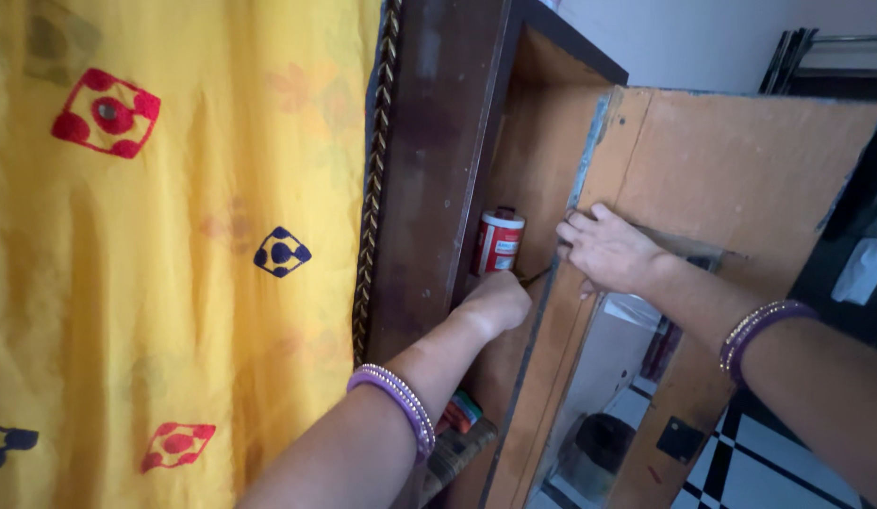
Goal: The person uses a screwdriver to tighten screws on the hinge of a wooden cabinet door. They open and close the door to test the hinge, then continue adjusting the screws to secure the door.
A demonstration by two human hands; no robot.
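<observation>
Yellow curtain (174, 254) with red and dark blue square motifs fills the left side, a braided trim running down its edge. Right of it stands a dark brown wooden cabinet (429, 170), its door (740, 170) swung open toward me, raw orange-brown board on the inside face. Black-and-white checked floor (778, 462) shows bottom right.

I see the left hand (495, 302) reaching into the cabinet compartment, fingers curled inward and mostly hidden from this angle. I cannot tell whether it grips anything; a thin dark thing sticks out beside the knuckles, too small to name. A purple bangle sits on that forearm.

The red-and-white can (498, 241) stands upright on the shelf inside, just above and behind the left hand, close but apparently not touched.

The right hand (608, 253) clasps the front edge of the open door, fingers wrapped over it, thumb on the near face, holding it steady. Purple bangles on that wrist too.

Lower down, some colourful flat items (462, 415) lie on a shelf below the left forearm, partly hidden.

My read: the step in hand is reaching into the shelf while the door is held open. The next move calls for the left hand to settle its hold cleanly without knocking the can, and the right to keep the door from swinging.
</observation>
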